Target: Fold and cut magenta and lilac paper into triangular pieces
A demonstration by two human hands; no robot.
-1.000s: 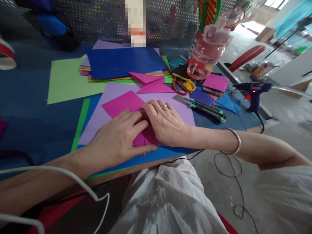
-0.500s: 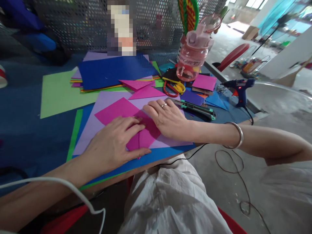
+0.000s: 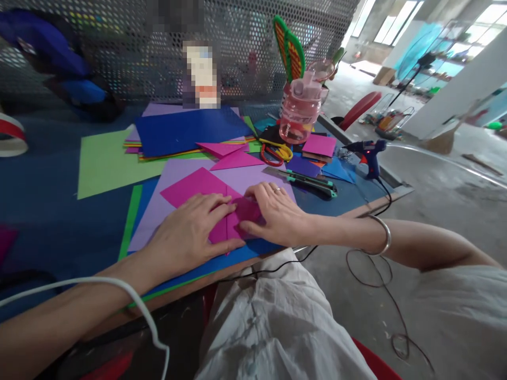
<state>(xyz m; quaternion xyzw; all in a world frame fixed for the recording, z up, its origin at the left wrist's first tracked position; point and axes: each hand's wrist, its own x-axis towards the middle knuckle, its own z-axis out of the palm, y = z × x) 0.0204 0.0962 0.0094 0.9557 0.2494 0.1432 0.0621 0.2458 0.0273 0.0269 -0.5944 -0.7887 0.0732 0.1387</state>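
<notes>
Mostly flat: left hand (image 3: 186, 232) has fingers spread and pressed palm-down on the magenta paper (image 3: 206, 198), pinning its near half, nothing gripped. Right hand (image 3: 277, 214) at 3 o'clock of it, fingers bent, thumb and fingertips pinching up a folded corner flap of the same sheet; ring on one finger, bangle on the wrist.

Progress, judged: a crease line shows down the near part of the sheet, so at least one fold looks made; far half at 11 o'clock lies flat and unfolded, no finished shape yet. Early to mid.

Magenta paper sits on a lilac sheet (image 3: 178, 174), that on blue and green sheets at the table's near edge. Two magenta triangles (image 3: 229, 155) at 12 o'clock. Utility knife (image 3: 312, 182) just beside the right hand at 1 o'clock; scissors (image 3: 275, 153), pink bottle (image 3: 299, 111) further out; glue gun (image 3: 368, 153) at 2 o'clock, well apart. Paper stack (image 3: 186, 132) at 11 o'clock.
</notes>
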